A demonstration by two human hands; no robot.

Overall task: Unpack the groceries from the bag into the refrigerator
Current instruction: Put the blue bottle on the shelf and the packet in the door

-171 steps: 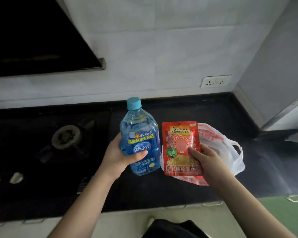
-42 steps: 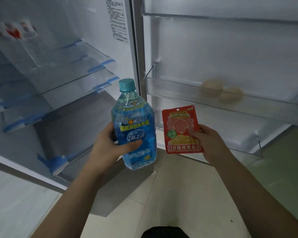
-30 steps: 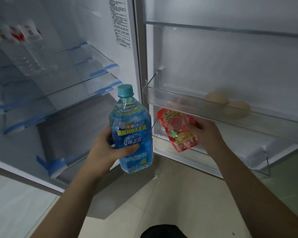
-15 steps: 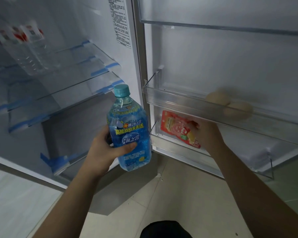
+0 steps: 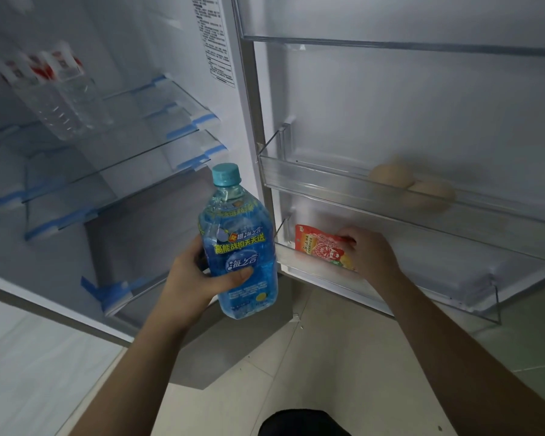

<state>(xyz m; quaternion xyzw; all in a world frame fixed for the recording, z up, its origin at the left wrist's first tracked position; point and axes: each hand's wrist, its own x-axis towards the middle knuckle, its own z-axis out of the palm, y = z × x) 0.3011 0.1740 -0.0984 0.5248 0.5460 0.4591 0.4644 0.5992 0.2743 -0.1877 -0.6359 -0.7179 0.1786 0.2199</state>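
Observation:
My left hand (image 5: 199, 278) grips a blue drink bottle (image 5: 238, 247) with a teal cap, held upright in front of the open refrigerator. My right hand (image 5: 370, 254) reaches into the lowest door bin (image 5: 422, 287) and holds a red snack packet (image 5: 323, 247), which lies tilted inside that bin at its left end. My fingers cover the packet's right part.
Two eggs (image 5: 411, 187) sit in the door bin above (image 5: 312, 176). Clear water bottles (image 5: 60, 99) stand on an upper glass shelf at the left. Glass shelves with blue tape (image 5: 114, 165) fill the fridge body. Tiled floor lies below.
I carried both items from the counter to the open fridge. Over the last second my right hand moved the red packet down into the lowest door bin; the bottle stayed held.

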